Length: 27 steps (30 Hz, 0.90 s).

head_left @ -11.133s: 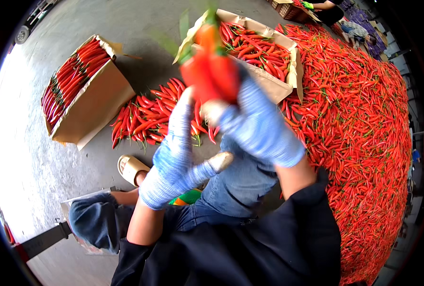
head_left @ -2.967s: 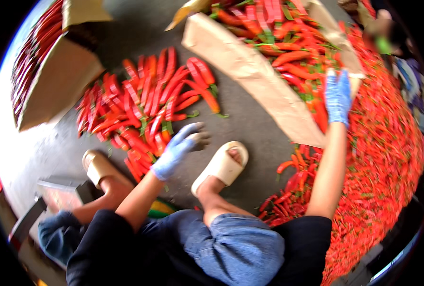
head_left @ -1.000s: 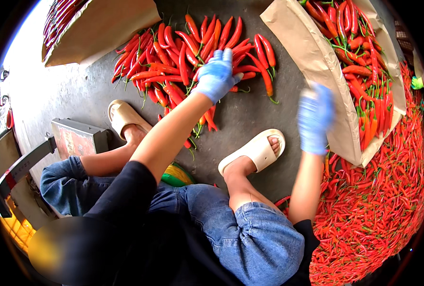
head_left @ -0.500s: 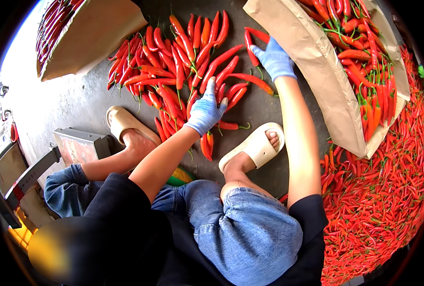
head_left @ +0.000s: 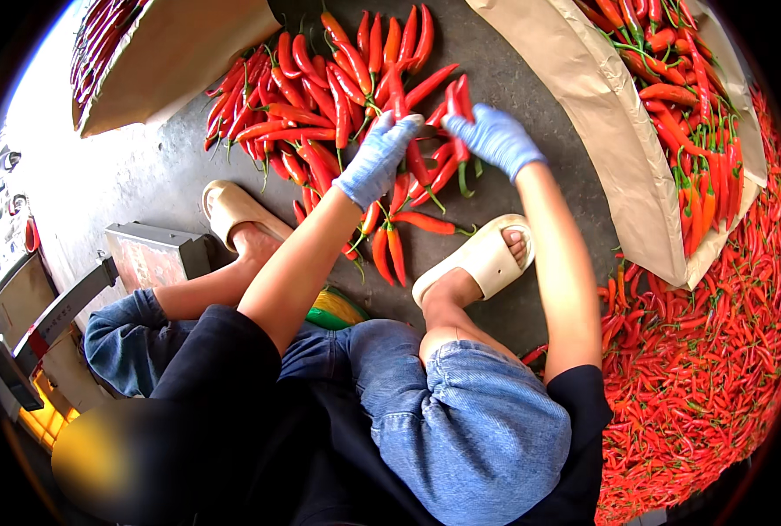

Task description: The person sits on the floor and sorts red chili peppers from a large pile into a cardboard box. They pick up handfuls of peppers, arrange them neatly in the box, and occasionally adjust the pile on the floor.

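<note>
My left hand, in a pale blue glove, is closed on red chili peppers at the right side of a loose pile. Also gloved in blue, my right hand grips a few red chili peppers close beside it, their green stems hanging down. The pile of chili peppers spreads over the grey floor in front of me. A few single peppers lie at its near edge. Which peppers rest in each palm is partly hidden by the fingers.
An open brown paper bag of chili peppers stands at the right, and another paper bag at the far left. A large heap of small red chilies fills the lower right. A scale sits by my left foot; my sandals flank the pile.
My right hand has come left and nearer, away from the paper bag, bringing peppers toward my left hand. My left hand has lifted peppers from the pile. The view has shifted slightly.
</note>
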Motion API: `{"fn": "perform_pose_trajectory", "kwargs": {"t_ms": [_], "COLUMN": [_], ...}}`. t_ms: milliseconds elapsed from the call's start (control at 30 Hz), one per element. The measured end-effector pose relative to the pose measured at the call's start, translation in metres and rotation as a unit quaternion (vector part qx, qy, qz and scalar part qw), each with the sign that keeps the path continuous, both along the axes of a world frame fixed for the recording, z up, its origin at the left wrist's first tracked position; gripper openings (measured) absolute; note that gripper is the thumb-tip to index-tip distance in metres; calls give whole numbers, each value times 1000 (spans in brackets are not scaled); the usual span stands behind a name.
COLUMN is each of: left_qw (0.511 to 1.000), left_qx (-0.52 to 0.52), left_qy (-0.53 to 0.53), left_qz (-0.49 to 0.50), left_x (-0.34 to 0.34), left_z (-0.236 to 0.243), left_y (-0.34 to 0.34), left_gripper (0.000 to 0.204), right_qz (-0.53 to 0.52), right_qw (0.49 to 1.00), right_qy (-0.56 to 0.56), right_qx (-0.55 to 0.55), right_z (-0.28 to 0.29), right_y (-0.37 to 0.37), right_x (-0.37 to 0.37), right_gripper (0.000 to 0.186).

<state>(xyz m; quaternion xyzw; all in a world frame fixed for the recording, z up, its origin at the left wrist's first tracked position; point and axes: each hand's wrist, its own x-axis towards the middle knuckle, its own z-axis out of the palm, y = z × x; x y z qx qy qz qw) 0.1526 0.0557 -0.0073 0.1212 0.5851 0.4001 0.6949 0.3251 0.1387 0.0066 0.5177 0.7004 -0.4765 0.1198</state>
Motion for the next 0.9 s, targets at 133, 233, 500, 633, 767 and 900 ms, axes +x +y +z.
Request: {"fn": "perform_pose_trajectory", "kwargs": {"t_ms": [133,233,500,633,767,900], "left_qw": [992,994,930,911,804,946], "left_qx": [24,-50,-79,-131,-126,-126], "left_qy": [-107,-66,-340,-386,-568,-233], "left_qz": [-63,-70,-117,-62,-120,-185], "left_x": [15,4,6,12,27,56], "left_z": [-1,11,17,7,-2,-8], "left_y": [-6,-17,-36,-61,-64,-41], "left_gripper": [28,26,39,58,69,46], "right_qz": [-46,23,226,189,-68,-334], "right_qw": [999,994,828,834,879,854], "right_qy": [3,-3,231,337,278,337], "right_qx": [24,104,457,394,382,214], "right_z": [-14,7,6,3,-15,-38], "right_y": [-66,-82,-90,-100,-105,-108], "right_x": [-17,-11,9,12,31,38], "right_gripper": [51,38,47,35,29,35]}}
